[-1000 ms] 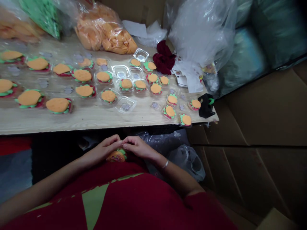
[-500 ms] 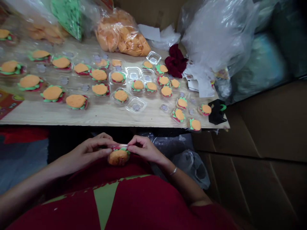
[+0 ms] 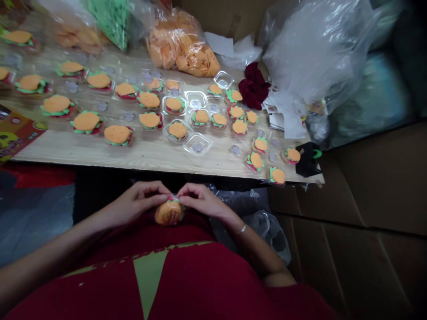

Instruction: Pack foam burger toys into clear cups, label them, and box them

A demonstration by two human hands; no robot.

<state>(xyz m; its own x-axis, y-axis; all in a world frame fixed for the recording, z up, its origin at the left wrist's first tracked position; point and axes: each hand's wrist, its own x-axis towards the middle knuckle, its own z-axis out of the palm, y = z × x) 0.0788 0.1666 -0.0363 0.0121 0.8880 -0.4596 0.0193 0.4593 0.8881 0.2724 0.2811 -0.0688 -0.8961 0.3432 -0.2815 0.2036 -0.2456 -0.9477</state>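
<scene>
Between my two hands, in front of my red top, is a toy burger in clear plastic packaging (image 3: 169, 213), its orange bun facing me with a green and red edge at the top. My left hand (image 3: 145, 198) is closed in a pinch on the upper left edge of the packaging. On the upper right edge, the thumb and forefinger of my right hand (image 3: 200, 200) pinch it too, close beside the left fingertips. What exactly lies between the fingertips is too small to make out.
Rows of similar burgers in clear trays (image 3: 118, 134) cover the wooden table (image 3: 167, 162). Behind them lie a bag of orange pieces (image 3: 182, 44), a bag of green pieces (image 3: 111, 20) and a dark red cloth (image 3: 254, 86). Cardboard boxes (image 3: 376, 169) stand to the right.
My fingertips have drawn closer together at the top edge of the burger's packaging. The table appears shifted to the right as the view has turned slightly left.
</scene>
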